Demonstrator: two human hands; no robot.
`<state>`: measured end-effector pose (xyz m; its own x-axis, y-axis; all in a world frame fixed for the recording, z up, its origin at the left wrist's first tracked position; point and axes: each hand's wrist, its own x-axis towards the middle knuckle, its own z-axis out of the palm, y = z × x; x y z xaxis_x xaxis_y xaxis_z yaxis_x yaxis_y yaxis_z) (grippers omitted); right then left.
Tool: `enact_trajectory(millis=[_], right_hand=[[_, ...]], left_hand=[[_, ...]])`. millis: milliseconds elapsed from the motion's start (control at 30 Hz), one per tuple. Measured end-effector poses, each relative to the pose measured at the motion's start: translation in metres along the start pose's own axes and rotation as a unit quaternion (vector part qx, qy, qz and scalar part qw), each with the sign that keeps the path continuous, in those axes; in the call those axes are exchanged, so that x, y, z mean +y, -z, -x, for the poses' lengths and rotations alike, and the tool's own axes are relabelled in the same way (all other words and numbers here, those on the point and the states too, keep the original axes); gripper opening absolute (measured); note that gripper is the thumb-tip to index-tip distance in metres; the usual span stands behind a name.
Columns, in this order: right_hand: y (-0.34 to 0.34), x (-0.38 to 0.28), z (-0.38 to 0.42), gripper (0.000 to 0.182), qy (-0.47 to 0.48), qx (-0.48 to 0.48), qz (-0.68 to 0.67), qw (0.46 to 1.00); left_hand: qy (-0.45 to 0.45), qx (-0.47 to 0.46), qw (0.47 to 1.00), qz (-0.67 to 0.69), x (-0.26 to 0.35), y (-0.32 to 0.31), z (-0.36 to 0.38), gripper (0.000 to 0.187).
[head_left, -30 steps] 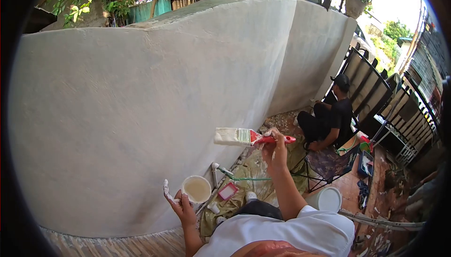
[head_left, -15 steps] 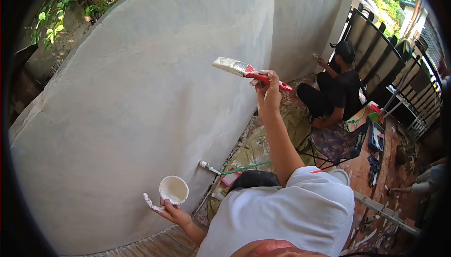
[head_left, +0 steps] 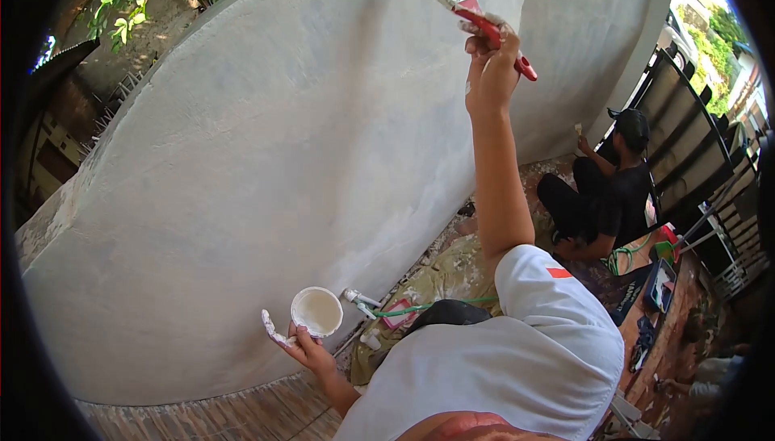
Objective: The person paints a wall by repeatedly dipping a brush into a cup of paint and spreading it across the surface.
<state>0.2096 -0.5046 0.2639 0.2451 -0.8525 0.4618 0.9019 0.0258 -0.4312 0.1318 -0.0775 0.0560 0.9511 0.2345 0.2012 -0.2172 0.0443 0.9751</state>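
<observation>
My right hand [head_left: 494, 70] is raised high in front of the wall, its fingers closed round the red handle of a wide paintbrush [head_left: 460, 1]. White paint coats the bristles, which point up and left, and smears my fingers. Low on the left, my left hand [head_left: 311, 351] grips a round white tub [head_left: 339, 320] from below, its open top turned towards me. Off-white paint lies inside the tub. A curved, paint-coated piece [head_left: 274, 328] juts out at the tub's left. Behind both hands stands the patchy grey-white wall [head_left: 242, 175].
Another person [head_left: 622, 187] in black sits by the wall's far end with a small brush [head_left: 578, 129]. A stained drop cloth [head_left: 452, 280], a wall tap [head_left: 359, 297] and a green hose [head_left: 480, 300] lie low along the wall. Right of me is a paint tray [head_left: 660, 286]; beyond stands a gate [head_left: 686, 118].
My right hand has lifted the paintbrush higher, and its bristles now tilt more steeply upward. My left hand still holds the tub, slightly further right in view. The camera view has shifted.
</observation>
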Motion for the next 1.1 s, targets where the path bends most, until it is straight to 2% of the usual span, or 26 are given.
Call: enact_trajectory(millis=[67,167,200,267,367,433,467,533,600,700,767,867,933,1067,1100], right_hand=[[-0.006,-0.004,-0.012,0.032,0.010,-0.012,0.005,1.000],[0.011,0.021,-0.004,0.031,-0.008,-0.041,0.158,0.986],[0.033,0.046,0.007,0.031,-0.043,-0.043,0.174,0.983],[0.085,0.086,0.040,0.032,-0.136,0.020,0.133,0.982],[0.141,0.086,0.083,0.027,-0.182,0.091,0.245,0.948],[0.173,0.097,0.108,0.026,-0.232,0.142,0.259,0.927],[0.179,0.097,0.113,0.026,-0.229,0.136,0.258,0.929],[0.185,0.097,0.115,0.025,-0.219,0.161,0.319,0.908],[0.153,0.072,0.088,0.024,-0.187,0.138,0.325,0.917],[0.079,0.032,0.032,0.024,-0.092,0.031,0.265,0.959],[0.020,0.009,0.009,0.024,-0.026,0.010,0.208,0.978],[-0.023,-0.001,-0.008,0.026,-0.018,-0.035,0.151,0.988],[-0.018,0.020,0.015,0.027,-0.038,-0.008,0.179,0.983],[0.092,0.072,0.065,0.029,-0.166,0.063,0.233,0.956],[0.119,0.080,0.082,0.027,-0.166,0.092,0.287,0.939]], left_hand=[[-0.006,0.005,1.000,0.003,0.005,-0.013,0.001,0.062],[0.033,0.041,0.999,0.015,0.005,-0.028,0.000,0.063],[0.030,0.044,0.998,0.021,0.003,-0.029,-0.001,0.063],[0.020,0.022,1.000,0.009,-0.004,-0.030,-0.002,0.063],[0.030,0.017,0.999,0.020,-0.001,-0.034,-0.004,0.065],[0.041,0.016,0.999,0.016,-0.009,-0.029,-0.004,0.066],[0.039,0.019,0.999,0.023,-0.007,-0.033,-0.005,0.066],[0.048,0.018,0.998,0.033,0.005,-0.040,-0.006,0.067],[0.038,0.005,0.999,0.032,0.013,-0.040,-0.006,0.065],[0.030,-0.013,0.999,0.027,0.011,-0.035,-0.005,0.064],[0.030,-0.018,0.999,0.030,0.002,-0.033,-0.004,0.064],[0.035,-0.019,0.998,0.051,-0.004,-0.037,-0.001,0.064],[0.018,-0.057,0.994,0.088,0.005,-0.031,-0.001,0.064],[0.029,-0.051,0.995,0.086,0.009,-0.034,-0.003,0.065],[0.033,-0.062,0.994,0.080,0.007,-0.032,-0.003,0.065]])
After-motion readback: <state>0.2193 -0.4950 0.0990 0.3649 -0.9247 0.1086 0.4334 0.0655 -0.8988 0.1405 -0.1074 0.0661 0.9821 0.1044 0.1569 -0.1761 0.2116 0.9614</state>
